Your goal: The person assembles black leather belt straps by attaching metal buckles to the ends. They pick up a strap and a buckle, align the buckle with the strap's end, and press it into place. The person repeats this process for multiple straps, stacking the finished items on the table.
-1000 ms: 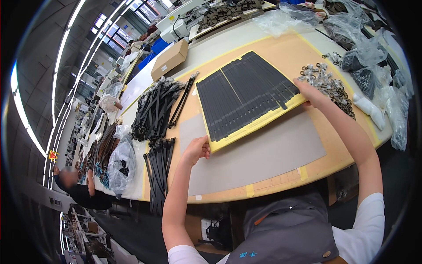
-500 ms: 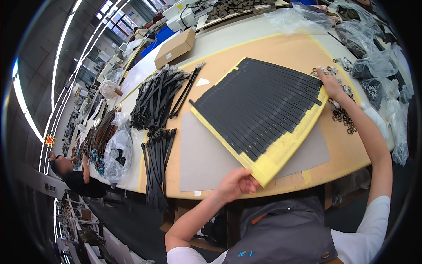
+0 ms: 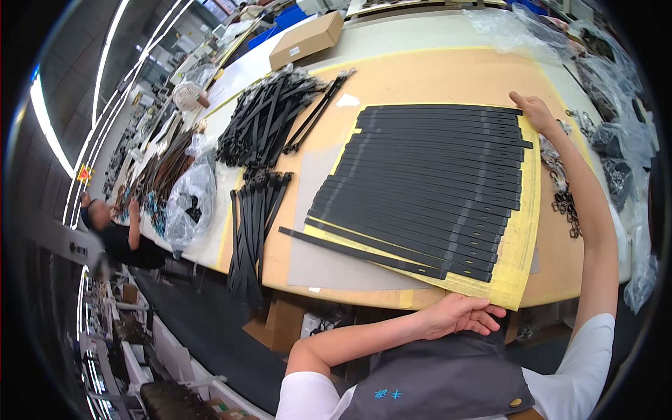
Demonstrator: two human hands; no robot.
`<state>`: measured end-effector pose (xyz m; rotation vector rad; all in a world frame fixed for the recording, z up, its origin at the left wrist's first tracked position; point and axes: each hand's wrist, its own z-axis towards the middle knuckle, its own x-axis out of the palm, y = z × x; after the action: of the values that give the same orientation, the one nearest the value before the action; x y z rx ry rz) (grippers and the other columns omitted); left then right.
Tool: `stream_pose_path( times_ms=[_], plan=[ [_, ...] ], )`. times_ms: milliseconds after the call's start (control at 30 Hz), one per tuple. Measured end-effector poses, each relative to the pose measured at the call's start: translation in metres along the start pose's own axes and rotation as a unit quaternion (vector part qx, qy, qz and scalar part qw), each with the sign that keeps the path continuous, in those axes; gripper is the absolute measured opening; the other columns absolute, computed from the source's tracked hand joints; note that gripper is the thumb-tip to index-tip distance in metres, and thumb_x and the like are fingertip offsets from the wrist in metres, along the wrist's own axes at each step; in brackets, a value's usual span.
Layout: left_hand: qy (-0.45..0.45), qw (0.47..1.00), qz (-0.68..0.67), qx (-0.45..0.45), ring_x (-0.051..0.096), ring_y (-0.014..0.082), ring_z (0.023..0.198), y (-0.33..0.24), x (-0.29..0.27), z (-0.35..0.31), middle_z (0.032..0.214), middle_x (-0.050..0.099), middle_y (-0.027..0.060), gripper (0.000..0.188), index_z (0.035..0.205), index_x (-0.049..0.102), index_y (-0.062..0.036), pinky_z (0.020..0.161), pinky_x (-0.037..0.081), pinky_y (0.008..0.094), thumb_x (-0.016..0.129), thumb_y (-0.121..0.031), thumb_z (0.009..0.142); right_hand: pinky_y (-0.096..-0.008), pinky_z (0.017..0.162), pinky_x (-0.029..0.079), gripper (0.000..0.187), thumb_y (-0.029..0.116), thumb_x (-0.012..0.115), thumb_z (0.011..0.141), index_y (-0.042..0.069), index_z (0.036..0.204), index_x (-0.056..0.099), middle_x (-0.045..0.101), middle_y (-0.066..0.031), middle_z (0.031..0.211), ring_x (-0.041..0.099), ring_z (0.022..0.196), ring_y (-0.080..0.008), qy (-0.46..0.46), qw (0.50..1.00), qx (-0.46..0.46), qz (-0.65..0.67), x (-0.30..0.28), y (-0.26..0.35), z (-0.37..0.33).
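A yellow sheet point(image 3: 526, 259) lies at a slant over the table, covered with a row of flat black straps point(image 3: 427, 175) set side by side. One loose black strap point(image 3: 357, 252) slants away from the row at the near edge, its left end sticking out past the sheet. My left hand point(image 3: 462, 315), palm partly up with curled fingers, grips the sheet's near edge close to its right corner. At the far right corner my right hand point(image 3: 537, 114) holds the sheet's edge, one finger stretched out beyond it. Its thumb is hard to make out.
Left of the sheet lie two piles of black straps point(image 3: 262, 112), point(image 3: 255, 217). Metal clasps point(image 3: 565, 203) and clear plastic bags point(image 3: 616, 133) lie at right. A cardboard box point(image 3: 308, 40) stands at the back. A grey board point(image 3: 315, 273) lies beneath the sheet. Another person point(image 3: 119, 234) works far left.
The yellow sheet has turned counterclockwise, its near corner swinging right with my left hand. The nearest strap has come apart from the row. My view has shifted a little.
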<state>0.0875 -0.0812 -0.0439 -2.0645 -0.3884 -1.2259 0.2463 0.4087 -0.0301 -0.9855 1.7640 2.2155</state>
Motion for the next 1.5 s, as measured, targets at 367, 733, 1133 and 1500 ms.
stream_pose_path(
  times_ms=[367,733,1133,1500],
  plan=[
    [-0.047,0.991,-0.112,0.063,0.067,0.0251,0.120,-0.012,0.003,0.022,0.127,0.059,0.0082,0.032,0.134,0.052,-0.0004,0.095,0.059,0.0380,0.045,-0.025,0.114,-0.0281,0.081,0.052,0.064,0.061,0.052,0.106,0.000,0.106,0.072,0.073,-0.0072,0.094,0.066,0.085,-0.0129,-0.043,0.980,0.132,0.142,0.036,-0.011,0.037],
    [-0.037,0.977,-0.154,0.142,0.067,0.0290,0.116,-0.052,-0.015,0.113,0.141,0.055,0.0115,0.037,0.139,0.047,-0.0012,0.094,0.059,0.0379,0.036,-0.028,0.116,-0.0276,0.097,0.051,0.107,0.081,0.049,0.096,-0.010,0.151,0.044,0.067,-0.0138,0.132,0.066,0.107,-0.0151,0.162,0.955,0.143,0.201,0.037,0.052,-0.010],
    [-0.102,0.915,0.329,0.211,0.066,0.0270,0.113,-0.096,-0.019,0.054,0.116,0.069,0.0120,0.024,0.125,0.061,0.0007,0.096,0.054,0.0403,0.061,-0.008,0.103,-0.0289,0.084,0.054,0.018,0.017,0.072,0.099,0.001,0.109,0.072,0.074,-0.0044,0.096,0.068,0.088,-0.0139,0.089,0.992,-0.087,0.005,0.041,0.097,-0.168],
    [-0.365,0.400,0.786,0.299,0.056,0.0291,0.097,-0.138,-0.059,-0.010,0.098,0.061,0.0107,0.022,0.099,0.065,-0.0028,0.091,0.045,0.0414,0.081,-0.011,0.085,-0.0328,0.080,0.057,0.014,0.012,0.071,0.095,0.000,0.101,0.072,0.073,-0.0107,0.088,0.070,0.083,-0.0197,0.093,0.989,-0.111,0.017,0.066,0.088,-0.313]
  ],
)
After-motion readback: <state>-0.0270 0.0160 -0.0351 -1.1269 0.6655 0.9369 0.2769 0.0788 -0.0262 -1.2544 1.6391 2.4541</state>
